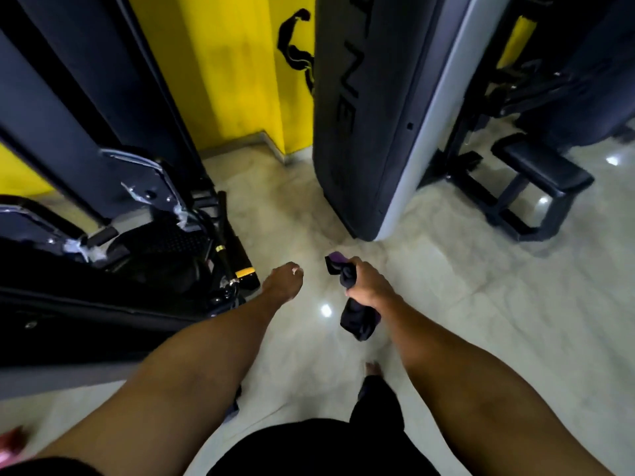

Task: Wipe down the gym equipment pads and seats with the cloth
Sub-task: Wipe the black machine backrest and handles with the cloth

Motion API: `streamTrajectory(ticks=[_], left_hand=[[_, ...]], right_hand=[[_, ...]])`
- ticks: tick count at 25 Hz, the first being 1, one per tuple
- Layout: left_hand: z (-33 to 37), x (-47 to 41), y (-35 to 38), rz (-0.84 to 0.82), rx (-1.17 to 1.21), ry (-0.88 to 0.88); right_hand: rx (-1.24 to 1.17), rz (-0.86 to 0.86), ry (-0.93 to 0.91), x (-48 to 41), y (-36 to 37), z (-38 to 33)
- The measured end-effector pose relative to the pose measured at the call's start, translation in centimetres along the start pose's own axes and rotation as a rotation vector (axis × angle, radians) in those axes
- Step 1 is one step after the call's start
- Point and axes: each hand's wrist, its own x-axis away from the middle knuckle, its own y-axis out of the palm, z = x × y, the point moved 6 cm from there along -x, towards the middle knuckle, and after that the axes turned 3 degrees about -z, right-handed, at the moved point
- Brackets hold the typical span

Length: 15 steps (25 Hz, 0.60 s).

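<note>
At the far left stands a dark gym machine (pixel 86 132) with a slanted steel frame. A black padded part (pixel 103 324) of it lies low along the left edge, and a black lever with yellow bands (pixel 223 242) rises beside it. Behind the machine is a yellow wall (pixel 223 63) with a black figure painted on it.

The left hand (pixel 283 283) hangs over the pale tiled floor (pixel 481 304), just right of the machine's base. Its fingers are relaxed and it holds nothing; it touches no equipment.

Just beside it, the right hand (pixel 369 286) is clenched around a dark cloth (pixel 357 321). The cloth is bunched in the fist: one end, showing a purple patch, sticks out above the hand, and the other end hangs below it. The cloth is in the air above the floor, apart from every pad and seat.

Beyond the hands rises a tall dark weight-stack cover (pixel 360 115) with a grey edge. Further right, a black padded seat (pixel 543 166) sits on a low black frame, well apart from both hands.
</note>
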Motion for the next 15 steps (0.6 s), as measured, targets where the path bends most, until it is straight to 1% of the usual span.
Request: streamTrajectory(ticks=[3,6,11,15], left_hand=[[2.4,-2.7,-2.2,0.074,0.073,-0.101],[3.3,-4.0,-5.4,0.152,0.089,-0.236],[1.6,-6.5,-11.6,0.33,0.141,-0.384],[-1.4,-9.1,-16.9,0.448,0.2,-0.487]], right_hand=[[0.06,-0.045,-0.133,-6.3,-2.9,-2.0],[0.175,-0.159,-0.285,-11.3,-5.0,-5.2],[0.261,-0.241,-0.472,-19.0,-6.9,-12.5],[0.311,-0.294,-0.63,-24.4,-6.2,-21.1]])
